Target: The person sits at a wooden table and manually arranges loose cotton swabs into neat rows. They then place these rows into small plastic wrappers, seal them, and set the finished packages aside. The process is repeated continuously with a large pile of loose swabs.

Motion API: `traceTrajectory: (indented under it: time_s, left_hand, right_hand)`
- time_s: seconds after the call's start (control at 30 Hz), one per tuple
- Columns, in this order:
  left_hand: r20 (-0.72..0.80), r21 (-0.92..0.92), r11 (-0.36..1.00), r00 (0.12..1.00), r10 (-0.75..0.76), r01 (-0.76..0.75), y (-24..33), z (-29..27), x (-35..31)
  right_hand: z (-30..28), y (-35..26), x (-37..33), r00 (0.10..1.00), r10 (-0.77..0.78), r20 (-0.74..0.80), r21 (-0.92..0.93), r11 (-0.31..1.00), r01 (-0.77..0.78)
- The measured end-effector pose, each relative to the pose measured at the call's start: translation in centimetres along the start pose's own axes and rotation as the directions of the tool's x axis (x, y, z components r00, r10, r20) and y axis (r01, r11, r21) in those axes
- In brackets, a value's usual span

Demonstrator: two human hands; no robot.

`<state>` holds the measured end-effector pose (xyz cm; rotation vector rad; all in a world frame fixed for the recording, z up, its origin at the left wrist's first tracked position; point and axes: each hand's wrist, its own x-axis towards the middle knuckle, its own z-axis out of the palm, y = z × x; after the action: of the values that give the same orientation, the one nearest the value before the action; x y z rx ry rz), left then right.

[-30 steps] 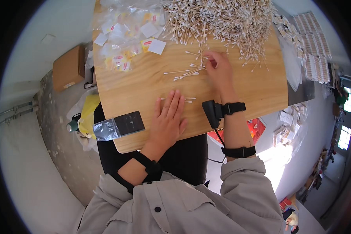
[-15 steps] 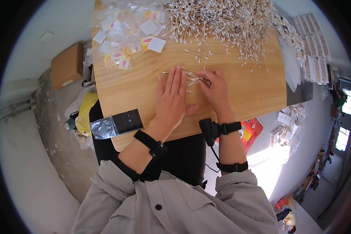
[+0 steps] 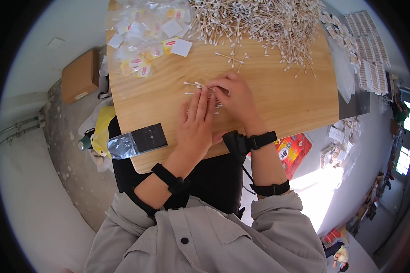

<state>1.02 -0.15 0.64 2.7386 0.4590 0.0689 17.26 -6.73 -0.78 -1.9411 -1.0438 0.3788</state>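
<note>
My left hand (image 3: 196,123) lies flat on the wooden table (image 3: 287,104), fingers stretched out over a small bunch of cotton swabs (image 3: 195,85). White swab tips stick out beyond its fingertips and on its right side; the rest are hidden beneath it. Against those fingertips, my right hand (image 3: 236,98) is closed, thumb and fingers pinching cotton swabs at the bunch. How many it holds is hidden. Farther off, a few loose swabs (image 3: 232,59) lie crossed in front of a large heap of cotton swabs (image 3: 264,27).
Clear plastic bags (image 3: 136,50) with yellow labels and white square cards (image 3: 181,47) cover the far left. A black pouch (image 3: 149,138) sits at the near left edge. Packed swab bundles (image 3: 371,54) stand off to the right, and a cardboard box (image 3: 80,76) to the left.
My right hand has moved left with its swabs, up against my left fingertips. My left hand has shifted slightly left and nearer, still flat over the bunch.
</note>
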Motion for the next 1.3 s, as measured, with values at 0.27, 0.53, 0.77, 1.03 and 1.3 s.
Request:
traceTrajectory:
  time_s: [0.27,0.53,0.77,1.03,1.3]
  left_hand:
    - [-0.078,0.022,0.999,0.996,0.042,-0.041,-1.5,-0.6,1.2]
    - [-0.077,0.018,0.999,0.996,0.040,-0.039,-2.9,-1.1,1.4]
    - [-0.105,0.027,0.999,0.993,0.045,-0.043,-2.1,0.2,0.6]
    - [-0.060,0.031,0.999,0.998,0.024,-0.023,-1.6,-0.1,2.2]
    - [-0.040,0.055,0.998,0.999,0.008,-0.006,-0.3,0.8,0.1]
  right_hand:
    - [-1.4,-0.1,-1.5,0.993,0.107,-0.056,0.181,0.979,-0.096]
    - [0.1,0.0,-1.7,0.998,0.004,-0.066,-0.037,0.999,-0.007]
    - [0.3,-0.7,-1.1,0.998,0.056,-0.005,-0.027,0.998,-0.056]
    - [-0.7,0.5,0.4,0.899,0.264,-0.351,0.021,0.961,-0.274]
    - [-0.7,0.9,5.0,0.895,0.246,-0.373,-0.329,0.866,-0.375]
